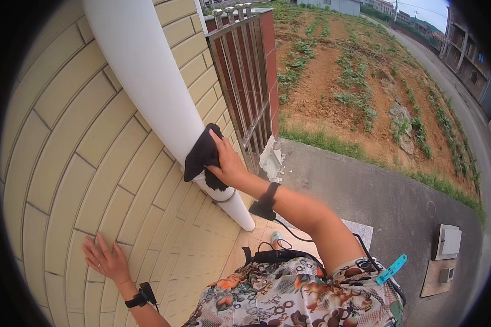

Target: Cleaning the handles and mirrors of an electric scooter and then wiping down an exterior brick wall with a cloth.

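Observation:
A white downpipe (155,69) runs down the yellow tiled wall (61,135). My right hand (226,163) presses a black cloth (202,153) against the pipe, just above a pipe joint; part of the cloth hangs below my fingers. Lower down, a metal clamp (225,197) rings the narrower part of the pipe. My left hand (104,257) rests on the wall tiles at the lower left, fingers spread, holding nothing. Each forearm wears a black strap with a small device and a cable.
A metal railing gate (245,81) stands beyond the pipe, against a red tiled pillar (270,61). Broken white pieces (272,159) lie at its foot. Grey concrete (331,180) borders a planted field (311,94). At the right, a board (438,278) lies beside a white box-like object (449,242).

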`<act>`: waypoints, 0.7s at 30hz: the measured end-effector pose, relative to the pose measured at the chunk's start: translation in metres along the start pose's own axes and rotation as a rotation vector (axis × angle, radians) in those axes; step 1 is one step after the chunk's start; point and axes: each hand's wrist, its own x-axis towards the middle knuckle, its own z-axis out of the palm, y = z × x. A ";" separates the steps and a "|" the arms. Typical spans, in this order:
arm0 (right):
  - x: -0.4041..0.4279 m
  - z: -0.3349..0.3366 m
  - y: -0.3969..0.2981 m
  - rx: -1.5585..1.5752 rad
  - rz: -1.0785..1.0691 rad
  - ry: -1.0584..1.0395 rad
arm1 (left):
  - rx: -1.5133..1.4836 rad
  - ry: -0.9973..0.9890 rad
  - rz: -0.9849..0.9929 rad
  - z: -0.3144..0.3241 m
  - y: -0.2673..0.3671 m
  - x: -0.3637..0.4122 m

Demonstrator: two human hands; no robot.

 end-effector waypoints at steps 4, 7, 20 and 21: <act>-0.008 -0.009 0.016 0.055 -0.119 -0.063 | 0.061 -0.022 -0.122 0.002 0.012 -0.014; 0.021 -0.035 0.041 0.156 -0.124 -0.146 | -0.181 0.050 -0.322 0.008 0.060 0.001; 0.248 -0.176 0.082 0.293 -0.188 0.373 | 0.198 0.171 -0.473 0.059 0.100 0.036; 0.268 -0.172 0.074 0.320 -0.190 0.364 | 0.208 0.135 -0.500 0.055 0.099 0.033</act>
